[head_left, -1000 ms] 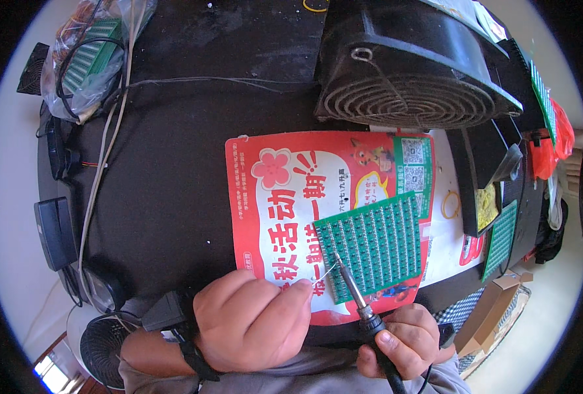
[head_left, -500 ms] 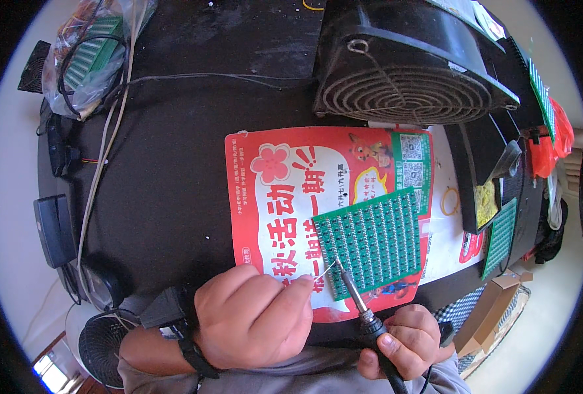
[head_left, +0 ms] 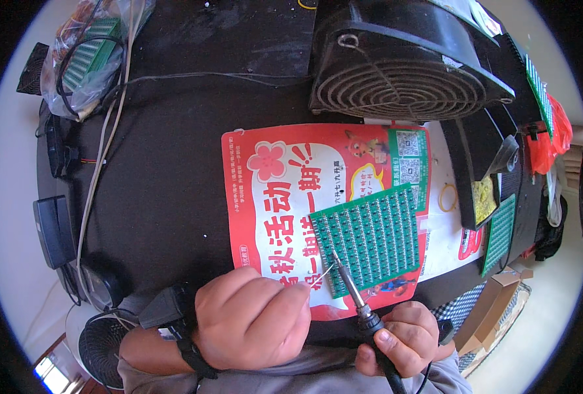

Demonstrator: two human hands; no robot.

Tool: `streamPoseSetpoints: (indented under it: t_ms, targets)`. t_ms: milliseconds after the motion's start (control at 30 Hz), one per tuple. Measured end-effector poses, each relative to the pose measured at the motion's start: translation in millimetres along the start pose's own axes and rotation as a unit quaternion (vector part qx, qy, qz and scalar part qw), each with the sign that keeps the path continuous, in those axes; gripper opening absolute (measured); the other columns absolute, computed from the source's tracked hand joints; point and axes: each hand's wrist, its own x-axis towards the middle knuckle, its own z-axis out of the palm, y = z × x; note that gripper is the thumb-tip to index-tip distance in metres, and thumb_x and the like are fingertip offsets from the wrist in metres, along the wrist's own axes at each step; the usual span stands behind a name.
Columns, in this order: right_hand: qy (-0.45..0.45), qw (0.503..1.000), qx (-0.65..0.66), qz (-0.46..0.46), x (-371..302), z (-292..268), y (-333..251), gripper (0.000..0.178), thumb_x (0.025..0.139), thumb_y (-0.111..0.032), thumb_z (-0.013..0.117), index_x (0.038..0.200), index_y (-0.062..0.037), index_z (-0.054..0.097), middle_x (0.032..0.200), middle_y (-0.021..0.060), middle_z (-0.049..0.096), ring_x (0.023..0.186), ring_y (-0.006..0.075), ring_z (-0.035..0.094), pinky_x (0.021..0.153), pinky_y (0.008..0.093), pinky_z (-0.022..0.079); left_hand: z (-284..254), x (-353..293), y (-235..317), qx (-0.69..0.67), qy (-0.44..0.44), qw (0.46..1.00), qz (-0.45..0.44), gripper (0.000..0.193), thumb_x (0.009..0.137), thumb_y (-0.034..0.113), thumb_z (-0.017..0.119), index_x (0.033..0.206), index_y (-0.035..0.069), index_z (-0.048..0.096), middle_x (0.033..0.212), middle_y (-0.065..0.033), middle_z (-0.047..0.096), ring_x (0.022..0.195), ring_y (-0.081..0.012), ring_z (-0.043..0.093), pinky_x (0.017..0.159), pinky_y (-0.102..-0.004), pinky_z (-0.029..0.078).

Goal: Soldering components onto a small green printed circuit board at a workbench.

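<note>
A green circuit board with rows of small parts lies tilted on a red and white printed sheet. My right hand is closed round the black handle of a soldering iron. The iron's tip touches or hovers just over the board's left part. My left hand is closed in a pinch, holding a thin strand of solder wire whose end meets the board close to the iron's tip. Whether the wire touches the tip is too small to tell.
Behind the board stands a black fan with a wire grille. To the right are a black holder with a yellow sponge and another green board. Cables and a plastic bag of boards lie at the left. A cardboard box sits lower right.
The iron's tip has shifted slightly up and left along the board, and the solder wire's end has moved with it. Both hands keep their grip.
</note>
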Motion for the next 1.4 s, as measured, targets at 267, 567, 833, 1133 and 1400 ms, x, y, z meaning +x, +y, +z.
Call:
streamPoseSetpoints:
  t_ms: [267, 567, 833, 1133, 1400]
  targets:
    - [0.017, 1.0, -0.003, 0.005, -4, 2, -1, 0.031, 0.068, -0.018, 0.072, 0.091, -0.0059, 0.055, 0.068, 0.0048, 0.049, 0.053, 0.0173, 0.048, 0.043, 0.0274, 0.041, 1, -1, 1, -0.01, -0.005, 1.0, -0.006, 0.016, 0.064, -0.003, 0.07, 0.078, 0.001, 0.064, 0.062, -0.0059, 0.058, 0.048, -0.0216, 0.054, 0.045, -0.031, 0.044]
    - [0.029, 0.999, -0.039, 0.022, 6, 10, -8, 0.029, 0.069, -0.02, 0.07, 0.091, -0.0064, 0.055, 0.068, 0.0046, 0.048, 0.054, 0.0181, 0.048, 0.046, 0.03, 0.043, -8, 2, 7, -0.032, -0.037, 0.995, -0.085, 0.022, 0.066, -0.001, 0.075, 0.086, 0.004, 0.068, 0.063, -0.0047, 0.058, 0.05, -0.0227, 0.056, 0.046, -0.0325, 0.044]
    - [0.039, 0.998, -0.039, 0.015, 3, 9, -7, 0.028, 0.071, -0.021, 0.068, 0.09, -0.006, 0.055, 0.067, 0.0046, 0.048, 0.054, 0.0174, 0.047, 0.046, 0.0298, 0.043, -1, -1, 4, -0.03, -0.037, 0.998, -0.047, 0.022, 0.065, -0.002, 0.074, 0.086, 0.002, 0.067, 0.062, -0.0053, 0.057, 0.049, -0.0225, 0.055, 0.045, -0.0325, 0.042]
    - [0.038, 0.999, -0.028, 0.005, 1, 8, -6, 0.026, 0.071, -0.02, 0.067, 0.09, -0.0064, 0.055, 0.067, 0.0045, 0.047, 0.053, 0.0166, 0.046, 0.044, 0.0287, 0.042, 4, -2, 7, -0.05, -0.006, 0.997, -0.066, 0.016, 0.065, -0.004, 0.07, 0.078, 0.002, 0.062, 0.063, -0.0064, 0.058, 0.048, -0.0226, 0.054, 0.046, -0.0325, 0.044]
    - [0.042, 0.999, -0.025, 0.012, 0, 3, -8, 0.026, 0.071, -0.02, 0.068, 0.089, -0.0066, 0.055, 0.066, 0.0036, 0.046, 0.053, 0.0168, 0.045, 0.045, 0.0293, 0.042, -5, 2, 12, -0.054, -0.034, 0.993, -0.096, 0.019, 0.066, -0.001, 0.075, 0.082, 0.004, 0.066, 0.064, -0.0048, 0.056, 0.049, -0.0215, 0.056, 0.047, -0.0324, 0.045]
